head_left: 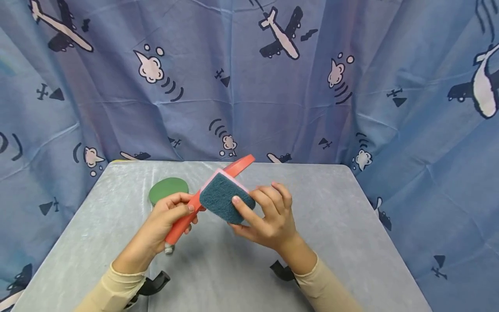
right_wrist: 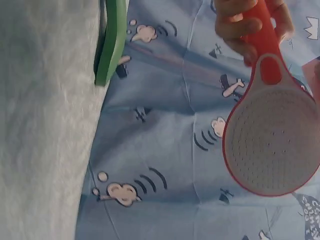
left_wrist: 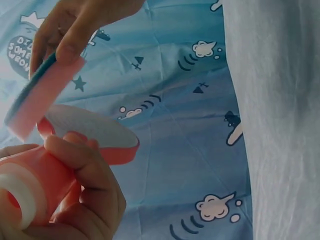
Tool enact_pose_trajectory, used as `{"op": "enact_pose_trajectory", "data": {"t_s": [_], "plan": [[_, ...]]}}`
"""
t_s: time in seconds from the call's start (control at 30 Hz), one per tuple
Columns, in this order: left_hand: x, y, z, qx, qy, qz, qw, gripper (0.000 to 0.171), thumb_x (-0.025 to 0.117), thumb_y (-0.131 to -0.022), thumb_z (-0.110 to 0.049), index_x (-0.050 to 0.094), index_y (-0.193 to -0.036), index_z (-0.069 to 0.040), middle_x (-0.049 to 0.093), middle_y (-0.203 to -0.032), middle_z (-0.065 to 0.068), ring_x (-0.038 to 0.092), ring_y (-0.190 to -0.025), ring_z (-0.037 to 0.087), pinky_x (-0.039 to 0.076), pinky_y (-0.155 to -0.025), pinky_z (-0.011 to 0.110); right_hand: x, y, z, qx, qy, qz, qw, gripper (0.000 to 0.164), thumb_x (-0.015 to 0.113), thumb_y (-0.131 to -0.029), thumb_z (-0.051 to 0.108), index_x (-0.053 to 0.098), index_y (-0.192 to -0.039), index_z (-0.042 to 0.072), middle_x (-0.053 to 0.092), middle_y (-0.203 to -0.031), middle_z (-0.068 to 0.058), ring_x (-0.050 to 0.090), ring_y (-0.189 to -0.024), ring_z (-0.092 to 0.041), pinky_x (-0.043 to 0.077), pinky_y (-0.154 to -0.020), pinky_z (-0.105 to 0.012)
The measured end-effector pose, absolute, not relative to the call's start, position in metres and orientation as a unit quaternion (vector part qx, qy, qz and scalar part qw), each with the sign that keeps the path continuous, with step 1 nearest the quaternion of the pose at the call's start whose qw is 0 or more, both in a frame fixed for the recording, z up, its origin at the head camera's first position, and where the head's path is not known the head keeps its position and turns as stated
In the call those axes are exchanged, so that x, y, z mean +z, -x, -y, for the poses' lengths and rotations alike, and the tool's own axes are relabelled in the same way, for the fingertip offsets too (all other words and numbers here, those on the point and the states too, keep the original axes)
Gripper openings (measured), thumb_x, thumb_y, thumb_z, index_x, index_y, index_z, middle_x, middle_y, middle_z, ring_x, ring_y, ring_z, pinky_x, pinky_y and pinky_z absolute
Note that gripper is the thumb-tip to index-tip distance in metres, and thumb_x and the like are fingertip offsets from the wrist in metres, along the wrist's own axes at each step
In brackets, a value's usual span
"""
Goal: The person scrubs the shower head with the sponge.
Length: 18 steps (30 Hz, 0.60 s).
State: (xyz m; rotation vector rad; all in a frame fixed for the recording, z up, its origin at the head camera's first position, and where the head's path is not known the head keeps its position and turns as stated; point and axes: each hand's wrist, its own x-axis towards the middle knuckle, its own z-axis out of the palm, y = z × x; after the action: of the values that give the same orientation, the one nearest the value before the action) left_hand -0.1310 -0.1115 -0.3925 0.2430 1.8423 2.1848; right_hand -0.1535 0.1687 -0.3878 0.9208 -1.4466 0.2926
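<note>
An orange shower head (head_left: 239,164) is held tilted over the table, its handle gripped by my left hand (head_left: 167,219). Its pale, dotted spray face (right_wrist: 272,142) shows in the right wrist view. With thumb and fingers, my right hand (head_left: 270,216) pinches a scrub sponge (head_left: 224,197), pink with a dark green scouring side. That scouring side faces the head camera, and the sponge overlaps the shower head's neck there. From the left wrist, the sponge (left_wrist: 47,100) appears edge-on, close beside the shower head (left_wrist: 120,155).
Behind my left hand, a green round-headed object (head_left: 168,189) lies on the grey-covered table (head_left: 319,242), partly hidden. A blue curtain (head_left: 202,91) with printed planes hangs around the table's back and sides. Black straps (head_left: 153,284) show near both wrists.
</note>
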Motion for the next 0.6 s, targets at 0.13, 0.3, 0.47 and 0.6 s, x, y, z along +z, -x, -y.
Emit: {"op": "enact_pose_trajectory", "data": {"t_s": [0.13, 0.3, 0.47, 0.6], "plan": [[-0.391, 0.130, 0.112, 0.766, -0.113, -0.618, 0.140, 0.019, 0.055, -0.096, 0.000, 0.061, -0.113, -0.006, 0.076, -0.099, 0.006, 0.064, -0.069, 0.012, 0.054, -0.055, 0.022, -0.382, 0.155, -0.179, 0.203, -0.349, 0.661, 0.633, 0.046, 0.076, -0.082, 0.043, 0.075, -0.113, 0.009, 0.065, -0.098, -0.020, 0.057, -0.091, -0.037, 0.040, -0.084, -0.055], [-0.390, 0.129, 0.113, 0.774, -0.149, -0.599, 0.144, 0.020, 0.055, -0.096, 0.001, 0.062, -0.113, -0.007, 0.076, -0.101, 0.008, 0.063, -0.069, 0.012, 0.054, -0.055, 0.021, -0.379, 0.156, -0.188, 0.323, -0.337, 0.654, 0.596, 0.050, 0.075, -0.085, 0.046, 0.075, -0.111, 0.002, 0.062, -0.097, -0.024, 0.053, -0.090, -0.040, 0.038, -0.084, -0.051], [-0.389, 0.127, 0.114, 0.763, -0.183, -0.602, 0.147, 0.017, 0.054, -0.097, -0.001, 0.062, -0.112, -0.005, 0.075, -0.101, 0.009, 0.063, -0.068, 0.013, 0.054, -0.055, 0.023, -0.375, 0.159, -0.189, 0.265, -0.424, 0.597, 0.628, 0.045, 0.075, -0.083, 0.047, 0.073, -0.104, 0.007, 0.062, -0.092, -0.021, 0.056, -0.084, -0.036, 0.041, -0.086, -0.055], [-0.389, 0.126, 0.114, 0.758, -0.193, -0.607, 0.140, 0.014, 0.053, -0.096, -0.001, 0.062, -0.107, -0.003, 0.076, -0.097, 0.010, 0.063, -0.065, 0.012, 0.055, -0.053, 0.023, -0.372, 0.163, -0.197, 0.295, -0.395, 0.613, 0.618, 0.049, 0.074, -0.085, 0.048, 0.073, -0.105, 0.004, 0.063, -0.092, -0.023, 0.055, -0.085, -0.038, 0.040, -0.086, -0.053]]}}
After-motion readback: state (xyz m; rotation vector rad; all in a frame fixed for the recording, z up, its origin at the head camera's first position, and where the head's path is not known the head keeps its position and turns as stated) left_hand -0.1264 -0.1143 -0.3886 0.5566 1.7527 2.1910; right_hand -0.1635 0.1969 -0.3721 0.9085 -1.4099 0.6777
